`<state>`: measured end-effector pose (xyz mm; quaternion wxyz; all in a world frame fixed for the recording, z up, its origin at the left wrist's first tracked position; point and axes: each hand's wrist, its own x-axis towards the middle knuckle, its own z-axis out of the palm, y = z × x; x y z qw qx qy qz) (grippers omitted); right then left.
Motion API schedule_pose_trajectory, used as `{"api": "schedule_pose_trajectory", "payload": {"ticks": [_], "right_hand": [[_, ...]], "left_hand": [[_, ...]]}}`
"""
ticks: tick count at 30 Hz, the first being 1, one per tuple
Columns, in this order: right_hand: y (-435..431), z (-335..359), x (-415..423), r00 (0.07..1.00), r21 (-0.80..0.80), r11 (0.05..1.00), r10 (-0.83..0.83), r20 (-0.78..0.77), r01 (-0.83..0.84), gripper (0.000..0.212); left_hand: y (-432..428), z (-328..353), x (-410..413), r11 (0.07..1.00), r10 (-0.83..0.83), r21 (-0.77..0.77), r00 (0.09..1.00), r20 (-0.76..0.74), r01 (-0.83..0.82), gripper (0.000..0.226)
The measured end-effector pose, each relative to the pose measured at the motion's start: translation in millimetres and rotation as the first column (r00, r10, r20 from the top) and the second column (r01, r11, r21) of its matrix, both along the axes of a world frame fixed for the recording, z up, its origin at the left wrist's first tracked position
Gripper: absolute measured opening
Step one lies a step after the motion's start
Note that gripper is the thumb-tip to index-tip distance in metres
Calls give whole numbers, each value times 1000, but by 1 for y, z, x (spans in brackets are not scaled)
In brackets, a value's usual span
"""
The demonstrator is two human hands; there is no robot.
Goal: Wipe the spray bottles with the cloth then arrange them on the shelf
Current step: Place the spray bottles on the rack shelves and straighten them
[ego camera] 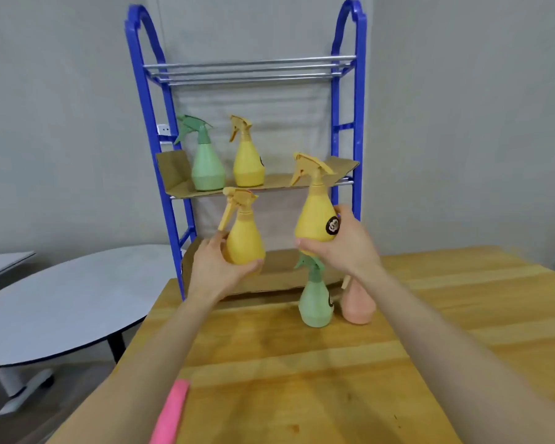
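The left hand [218, 267] has its grip curled round the fat bottom of a yellow spray bottle [244, 241]. The bottle is upright in the air, in front of the gap under the middle shelf [342, 168]. The right hand [345, 248] has its grip curled round a second yellow bottle [314, 216], which it holds higher. That bottle's top is level with the middle shelf's front edge. Both triggers point left. The two held bottles are apart, with open room between them.

On the middle shelf's cardboard, a green shelf bottle [207, 168] and a yellow shelf bottle [249, 165] stand side by side on the left half. Bare cardboard shows to their right. The top shelf [250, 70] is a row of silver bars.

Below the right hand, a green table bottle [316, 304] and a peach bottle [359, 307] stand just beside each other on the wooden table [302, 363]. They are near its far edge, right in front of the bottom shelf [269, 277].

The pink cloth [170, 411] lies at the table's near left edge, just beside the left forearm.

The blue rack [358, 91] stands at the far edge of the table, close to the grey wall [462, 123]. A white table [61, 299] sits lower on the left, apart from the wooden one.
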<state>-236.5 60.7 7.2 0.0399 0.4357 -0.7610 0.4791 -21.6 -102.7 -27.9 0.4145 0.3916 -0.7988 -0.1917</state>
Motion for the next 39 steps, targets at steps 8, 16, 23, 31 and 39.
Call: {"api": "schedule_pose_trajectory", "payload": {"ticks": [8,16,23,31,39], "right_hand": [[-81,107,-28,987,-80,988,-137,-84,130,100],[-167,131,-63,942,-46,953,-302,-147,299,110],[-205,114,-80,908,84,906,-406,-106,415,123],[-176,125,-66,918,176,901,-381,-111,396,130],[-58,86,3,946,-71,967,-253,-204,243,29]], "left_hand": [[-25,70,-20,996,-12,-95,993,-114,1,104],[-51,98,-40,986,-30,-165,987,-155,4,98],[-58,95,-40,985,-38,-172,985,-166,9,92],[-51,83,-28,990,-35,-143,990,-137,15,99],[-31,41,5,999,0,-39,992,-130,-5,98]]}}
